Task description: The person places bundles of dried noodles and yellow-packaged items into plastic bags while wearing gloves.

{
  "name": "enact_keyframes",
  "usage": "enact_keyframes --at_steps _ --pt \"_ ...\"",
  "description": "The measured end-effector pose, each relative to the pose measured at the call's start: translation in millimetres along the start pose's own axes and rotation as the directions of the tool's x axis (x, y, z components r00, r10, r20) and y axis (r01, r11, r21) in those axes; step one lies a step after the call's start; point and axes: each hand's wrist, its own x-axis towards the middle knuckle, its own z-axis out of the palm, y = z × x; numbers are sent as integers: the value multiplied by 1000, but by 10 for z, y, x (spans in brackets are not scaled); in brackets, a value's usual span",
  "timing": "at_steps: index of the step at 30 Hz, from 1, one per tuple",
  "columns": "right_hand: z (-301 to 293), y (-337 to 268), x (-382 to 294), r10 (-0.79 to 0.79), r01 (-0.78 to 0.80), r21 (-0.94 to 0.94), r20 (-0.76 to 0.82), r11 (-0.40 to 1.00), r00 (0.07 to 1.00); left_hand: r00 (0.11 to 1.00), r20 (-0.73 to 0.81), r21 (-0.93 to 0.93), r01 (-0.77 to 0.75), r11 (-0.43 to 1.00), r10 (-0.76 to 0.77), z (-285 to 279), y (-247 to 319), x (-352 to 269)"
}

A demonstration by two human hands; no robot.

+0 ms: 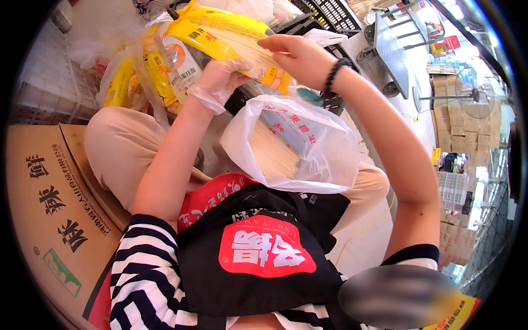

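Observation:
My left hand, in a thin clear plastic glove, grips the near side of a yellow packet of dried noodles. Pale straight noodles show through the packet's middle. Over its right part lies my right hand, fingers pointing left, with a black bead bracelet at the wrist; whether it grips the packet is unclear. Just below the hands, between my knees, a white plastic bag gapes wide, with a bundle of loose dried noodles inside.
More yellow noodle packets in clear plastic stand at the left, beside a white noodle packet. A large cardboard box sits by my left side. Black plastic crates, a platform trolley and a standing fan are farther off.

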Motion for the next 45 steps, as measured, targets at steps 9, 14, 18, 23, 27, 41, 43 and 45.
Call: enact_keyframes --at_steps 9,14,18,23,27,41,43,45 --pt "56 -35 431 211 -161 -317 128 935 969 998 -28 -89 51 995 -54 -10 50 -3" --pt "36 64 483 332 -271 -242 267 932 905 997 -55 -155 48 987 -57 66 110 -42" --pt "83 168 556 353 -315 -170 289 934 890 996 -15 -255 79 964 -86 42 124 -19" --pt "142 301 548 258 -243 -93 208 966 943 996 30 -331 93 939 -88 16 173 -14" --pt "145 222 522 237 -201 -167 235 965 943 997 -20 -313 58 948 -68 39 181 -40" --pt "147 217 519 136 -119 -68 349 991 927 971 -234 -380 -36 924 -58 152 183 -47" --pt "206 276 515 125 -119 -39 348 992 929 975 -216 -378 -29 925 -58 166 201 -44" --pt "240 268 511 123 -110 -61 316 992 941 976 -214 -390 -61 919 -27 123 187 -1"
